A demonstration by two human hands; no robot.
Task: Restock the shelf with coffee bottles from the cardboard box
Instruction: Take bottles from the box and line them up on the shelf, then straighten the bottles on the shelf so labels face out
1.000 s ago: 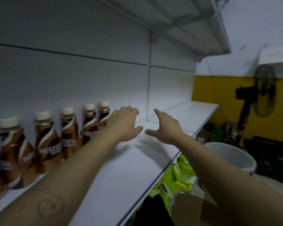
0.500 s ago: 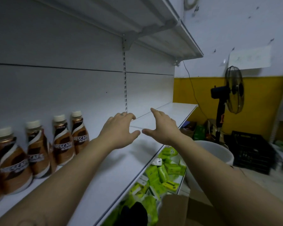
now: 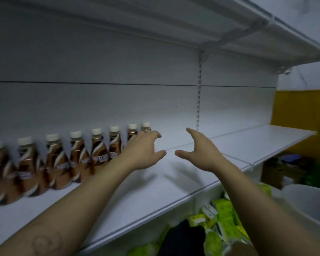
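Several brown coffee bottles (image 3: 98, 154) with white caps stand in a row along the back of the white shelf (image 3: 155, 191), from the far left to the middle. My left hand (image 3: 144, 150) hovers over the shelf just right of the row's last bottle (image 3: 146, 127), fingers loosely curved and holding nothing. My right hand (image 3: 199, 152) hovers beside it, fingers spread, thumb pointing at the left thumb, also holding nothing. A brown corner (image 3: 242, 249) at the bottom edge may be the cardboard box.
An upper shelf (image 3: 229, 24) overhangs the working shelf. Below the shelf edge lie green and yellow packets (image 3: 224, 215). A white bucket (image 3: 307, 206) stands at the lower right, in front of a yellow wall (image 3: 303, 108).
The view has swung left, bringing more bottles into sight and losing the fan. Both hands stay held out over the shelf, holding nothing, slightly further apart.
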